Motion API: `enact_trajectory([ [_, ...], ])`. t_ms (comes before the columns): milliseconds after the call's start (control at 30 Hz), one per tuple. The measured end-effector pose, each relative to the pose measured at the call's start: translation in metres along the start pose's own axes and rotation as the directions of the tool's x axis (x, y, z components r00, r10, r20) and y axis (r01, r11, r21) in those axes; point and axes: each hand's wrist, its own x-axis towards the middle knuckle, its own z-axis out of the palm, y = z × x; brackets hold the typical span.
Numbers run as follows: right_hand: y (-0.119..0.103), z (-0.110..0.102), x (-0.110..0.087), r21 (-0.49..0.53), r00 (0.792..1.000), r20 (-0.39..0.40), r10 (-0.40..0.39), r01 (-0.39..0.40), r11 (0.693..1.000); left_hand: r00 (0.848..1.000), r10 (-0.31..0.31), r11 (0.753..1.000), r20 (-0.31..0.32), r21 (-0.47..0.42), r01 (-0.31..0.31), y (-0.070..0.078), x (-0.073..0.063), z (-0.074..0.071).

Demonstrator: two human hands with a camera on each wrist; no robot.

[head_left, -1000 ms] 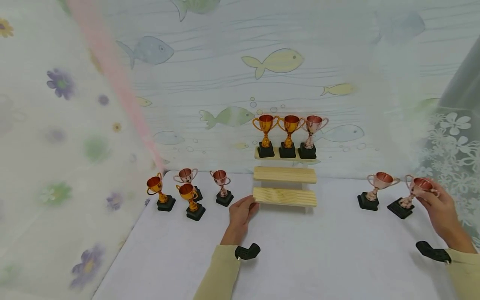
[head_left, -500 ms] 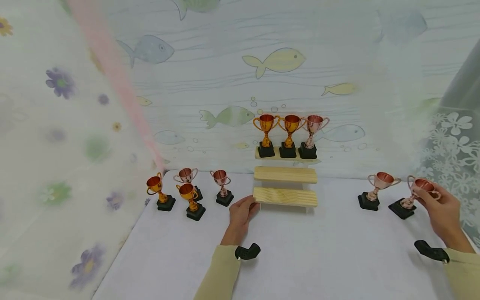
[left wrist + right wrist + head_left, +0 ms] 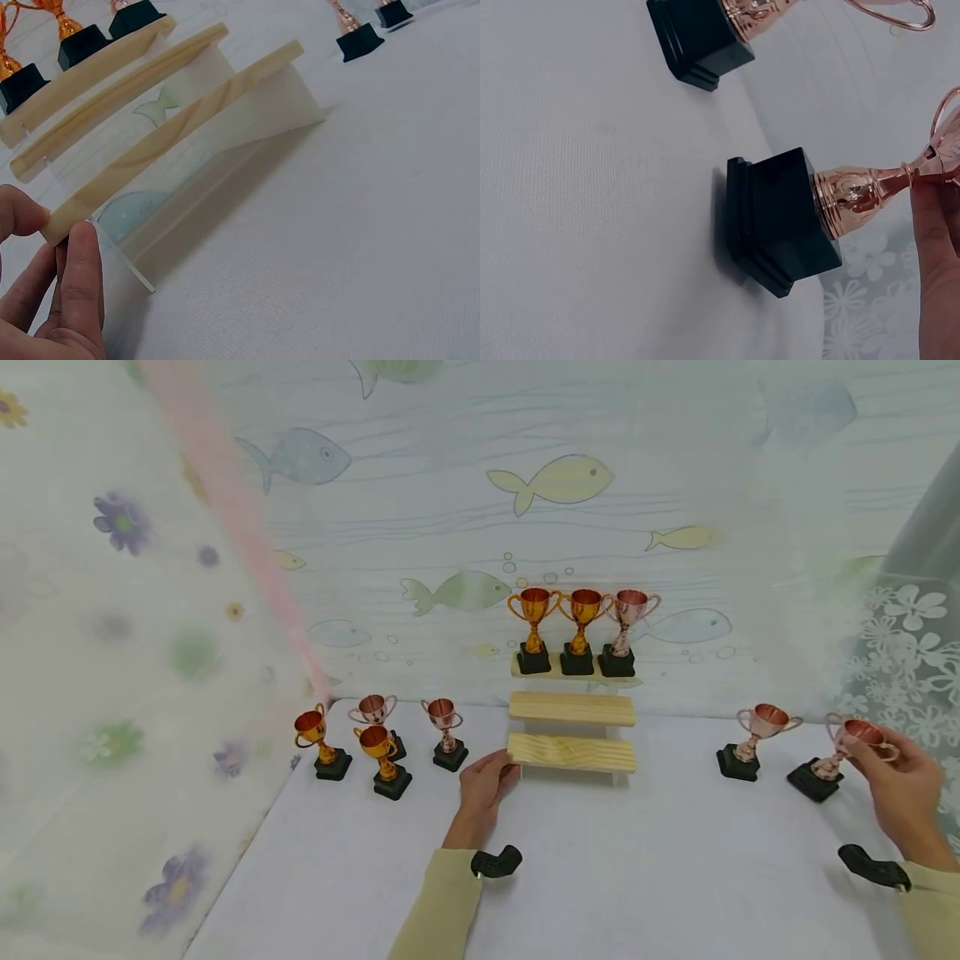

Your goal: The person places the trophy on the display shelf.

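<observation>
My left hand (image 3: pixel 483 789) pinches the left end of the lowest board of a three-step wooden display stand (image 3: pixel 572 753); in the left wrist view, the thumb and fingers grip the board's end (image 3: pixel 71 214). At the far right, my right hand (image 3: pixel 903 785) holds a rose-gold trophy cup (image 3: pixel 832 752) by its upper part. That trophy leans, its black base (image 3: pixel 780 221) tilted close over the white cloth. Left of it, another rose-gold trophy (image 3: pixel 753 743) stands upright. Two gold trophies (image 3: pixel 534 627) and one rose-gold trophy (image 3: pixel 625 631) stand in a row on the top step.
Left of the stand, several gold and rose-gold trophies (image 3: pixel 382 760) stand on the white-covered table (image 3: pixel 600 877). A fish-patterned curtain (image 3: pixel 420 510) hangs behind, a flowered one (image 3: pixel 120 635) on the left. White lace flowers (image 3: pixel 915 635) hang near my right hand.
My right hand has shifted slightly right with the leaning trophy, widening its distance from the upright one. The left hand stays on the stand's lowest board.
</observation>
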Motion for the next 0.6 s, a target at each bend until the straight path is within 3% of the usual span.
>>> enact_trajectory([
  [100, -0.001, -0.003, -0.003, -0.064, 0.999, -0.032, -0.006, 0.003, 0.998, 1.000, 0.008, 1.000, -0.003, 0.000, -0.008, 0.000, 0.000, 0.000],
  [300, -0.004, -0.010, -0.011, -0.126, 0.990, -0.126, 0.054, -0.070, 0.990, 1.000, 0.001, 1.000, 0.000, -0.008, -0.001, -0.001, 0.000, 0.000],
  [433, -0.007, -0.015, -0.018, -0.194, 0.991, -0.110, 0.076, -0.097, 0.976, 1.000, -0.008, 1.000, -0.002, -0.002, 0.008, -0.001, 0.001, 0.000],
  [600, -0.011, -0.020, -0.031, -0.264, 0.996, -0.081, 0.037, -0.057, 0.963, 1.000, -0.019, 1.000, 0.005, -0.009, 0.019, 0.000, 0.001, -0.001],
])
